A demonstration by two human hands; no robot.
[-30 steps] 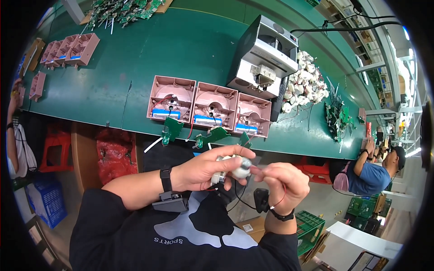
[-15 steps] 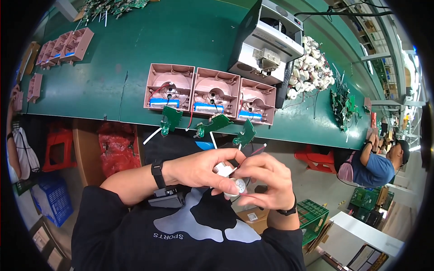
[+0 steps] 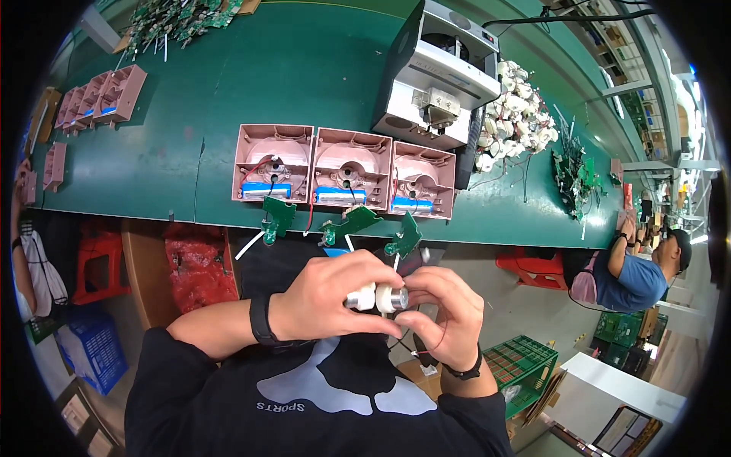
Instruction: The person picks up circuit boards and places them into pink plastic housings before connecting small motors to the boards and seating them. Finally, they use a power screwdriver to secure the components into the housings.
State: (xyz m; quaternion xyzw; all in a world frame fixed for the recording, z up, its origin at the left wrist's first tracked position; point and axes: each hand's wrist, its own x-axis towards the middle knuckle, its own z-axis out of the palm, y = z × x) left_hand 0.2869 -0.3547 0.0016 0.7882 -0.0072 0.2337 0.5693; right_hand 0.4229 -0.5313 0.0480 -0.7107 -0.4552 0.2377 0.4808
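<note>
Just in front of my chest, my left hand (image 3: 331,293) is closed around a small white-and-silver cylindrical part (image 3: 361,298). Beside it sits a second, similar cylindrical part (image 3: 391,299) with a round metal end, between the fingertips of both hands. My right hand (image 3: 449,308) pinches that one at its metal end, thumb below and fingers above. Thin dark and red wires hang under the right hand. Beyond my hands, three pink plastic housings (image 3: 352,164) stand side by side on the green bench (image 3: 289,76). Each holds a blue battery, and green circuit boards (image 3: 354,221) hang over the bench edge.
Behind the housings stands a grey-and-black machine (image 3: 434,84). To its right lie a heap of white wired parts (image 3: 514,114) and a pile of circuit boards (image 3: 576,171). More pink housings (image 3: 118,93) are at far left. A co-worker (image 3: 636,266) sits at right, near a red stool (image 3: 531,270).
My hands have turned the white parts, so they now show side-on as two separate pieces. The right-hand fingers have spread wider around the metal end. The whole view has shifted slightly.
</note>
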